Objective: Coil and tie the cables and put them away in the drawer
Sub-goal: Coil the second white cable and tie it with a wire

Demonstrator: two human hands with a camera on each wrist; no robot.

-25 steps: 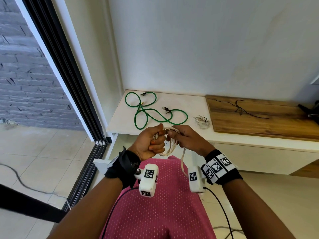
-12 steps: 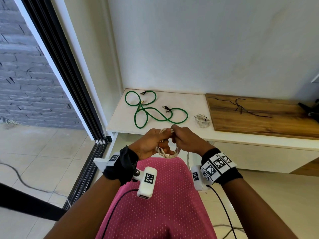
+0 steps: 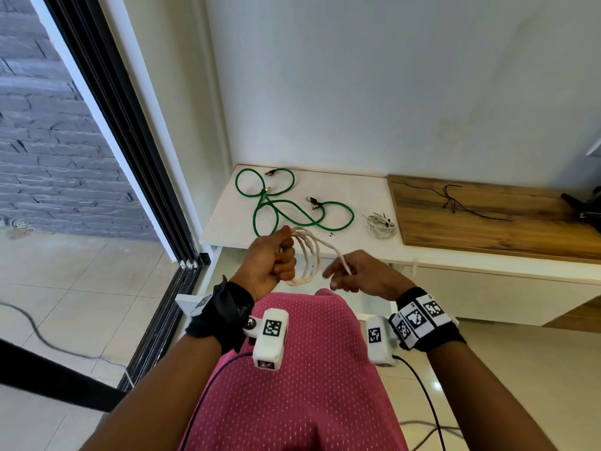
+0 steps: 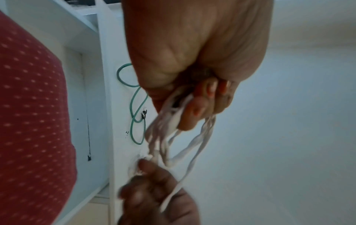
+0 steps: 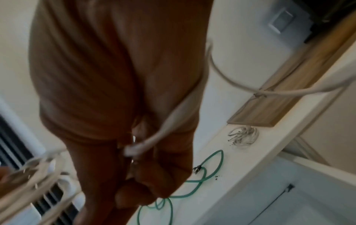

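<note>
My left hand (image 3: pixel 283 263) grips a coil of white cable (image 3: pixel 307 255) in front of my chest, fingers curled round several loops (image 4: pixel 169 130). A loose strand runs from that coil to my right hand (image 3: pixel 341 277), which pinches it a little to the right; the strand (image 5: pixel 173 120) crosses its palm. A green cable (image 3: pixel 286 208) lies uncoiled on the white cabinet top (image 3: pixel 341 193). A small coiled white cable (image 3: pixel 380 222) lies beside it. Under the top, the white drawer (image 3: pixel 189 302) stands pulled out, mostly hidden by my arms.
A wooden board (image 3: pixel 520 222) on the right of the cabinet carries a thin black cable (image 3: pixel 455 200) and a dark object (image 3: pixel 585 206) at the far edge. A black sliding-door frame (image 3: pixel 130 157) stands at the left. Cords trail on the tiled floor (image 3: pixel 42 336).
My hands were together on the white coil; now they have parted. The right hand has drawn a strand out to the right, while the left keeps the coil.
</note>
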